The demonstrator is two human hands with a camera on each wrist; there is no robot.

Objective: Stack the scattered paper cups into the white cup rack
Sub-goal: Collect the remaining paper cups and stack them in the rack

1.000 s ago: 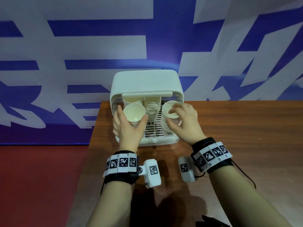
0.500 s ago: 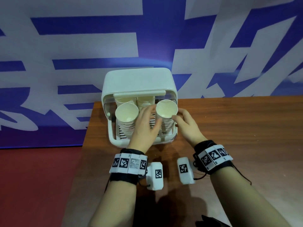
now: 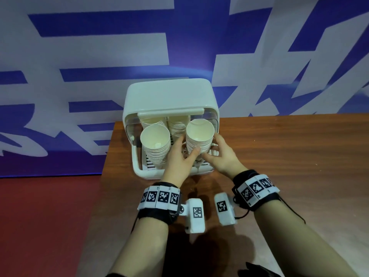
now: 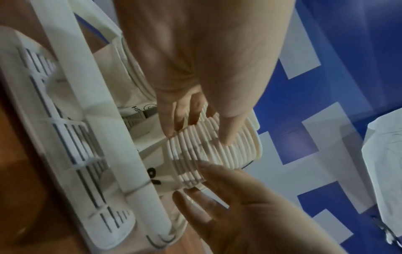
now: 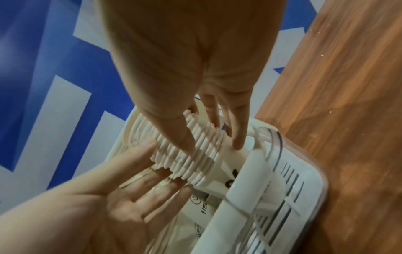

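Observation:
The white cup rack [image 3: 169,96] stands at the table's back left edge with its lid raised. Inside it are stacks of paper cups. The left front stack [image 3: 155,142] stands free. Both my hands are on the right front stack [image 3: 199,134]. My left hand [image 3: 184,150] touches its left and front side with straight fingers. My right hand [image 3: 211,148] touches its right side. The left wrist view shows left fingertips [image 4: 172,130] lying on the stacked rims [image 4: 217,154]. In the right wrist view the straight right fingers [image 5: 185,137] lie on the rims [image 5: 195,158], and the left palm [image 5: 121,202] faces the stack.
The brown wooden table [image 3: 279,156] stretches out to the right of the rack. A blue and white banner wall [image 3: 99,56] rises right behind the rack. Red floor [image 3: 40,216] lies beyond the table's left edge.
My left hand left the left front stack and moved right to the right front stack. My right hand came down from that stack's top rim to its side.

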